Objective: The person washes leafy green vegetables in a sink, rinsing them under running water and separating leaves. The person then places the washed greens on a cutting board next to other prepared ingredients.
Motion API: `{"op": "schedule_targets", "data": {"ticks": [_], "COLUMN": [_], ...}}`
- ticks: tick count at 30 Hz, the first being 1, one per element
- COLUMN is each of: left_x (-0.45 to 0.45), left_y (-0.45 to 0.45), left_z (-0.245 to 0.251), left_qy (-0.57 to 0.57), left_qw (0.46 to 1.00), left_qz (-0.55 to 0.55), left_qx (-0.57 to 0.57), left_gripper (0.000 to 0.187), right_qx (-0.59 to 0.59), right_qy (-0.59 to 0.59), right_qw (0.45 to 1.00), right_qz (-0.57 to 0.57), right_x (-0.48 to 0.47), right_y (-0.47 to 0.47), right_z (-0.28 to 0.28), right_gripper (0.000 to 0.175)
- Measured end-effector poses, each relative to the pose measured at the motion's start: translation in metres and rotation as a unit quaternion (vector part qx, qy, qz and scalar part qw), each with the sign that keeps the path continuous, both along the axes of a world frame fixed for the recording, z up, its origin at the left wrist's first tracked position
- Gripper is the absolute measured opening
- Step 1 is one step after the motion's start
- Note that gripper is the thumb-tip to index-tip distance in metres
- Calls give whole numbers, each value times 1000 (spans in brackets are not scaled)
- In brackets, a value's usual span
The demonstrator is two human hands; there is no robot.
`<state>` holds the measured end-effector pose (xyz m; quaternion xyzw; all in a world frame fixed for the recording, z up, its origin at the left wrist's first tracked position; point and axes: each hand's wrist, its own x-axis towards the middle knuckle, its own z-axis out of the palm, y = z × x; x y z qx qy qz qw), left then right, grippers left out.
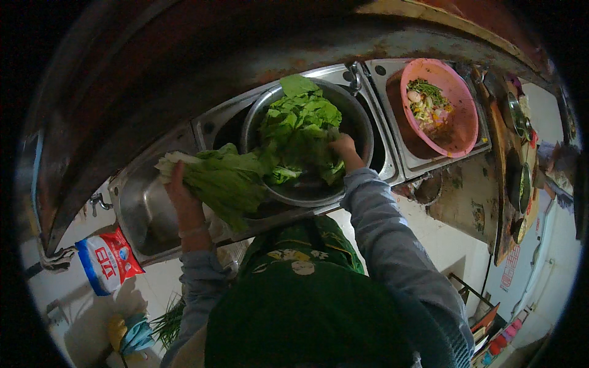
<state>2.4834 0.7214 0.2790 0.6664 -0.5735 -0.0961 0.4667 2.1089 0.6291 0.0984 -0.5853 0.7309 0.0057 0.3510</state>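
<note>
My left hand is closed around the pale stem end of a bunch of leafy greens; its leaves spread rightward to the rim of a large metal basin. The basin rests over a stainless steel sink and holds a heap of green leaves, which rises to its far rim. My right hand is inside the basin's right side, its fingers on leaves there. Dark leaves hide the fingertips, so I cannot tell how firmly it grips.
A bare steel sink basin is at the left, with a detergent bag beside it. At the right, a pink plastic basin with food scraps stands in another sink. A faucet rises behind the metal basin. Bowls line a wooden counter farther right.
</note>
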Motion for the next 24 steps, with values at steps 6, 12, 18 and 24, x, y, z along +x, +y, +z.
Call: {"op": "schedule_targets", "data": {"ticks": [6,12,18,24], "left_x": [-7,-16,-14,-44], "left_y": [0,-10,-11,-37], "left_z": [3,5,9,0], "left_qy": [553,514,559,257], "left_qw": [830,852,827,947], "left_qz": [66,93,19,-137], "left_qx": [15,40,60,135], "left_gripper": [31,29,30,40], "right_qx": [-50,-87,-11,-97], "right_qy": [-152,-64,-496,-626], "right_qw": [955,959,838,744], "right_qz": [-250,-260,-228,-211], "right_x": [12,28,-6,-1], "right_y": [9,21,42,46], "right_z": [-33,-35,37,106], "right_gripper": [59,58,40,39]}}
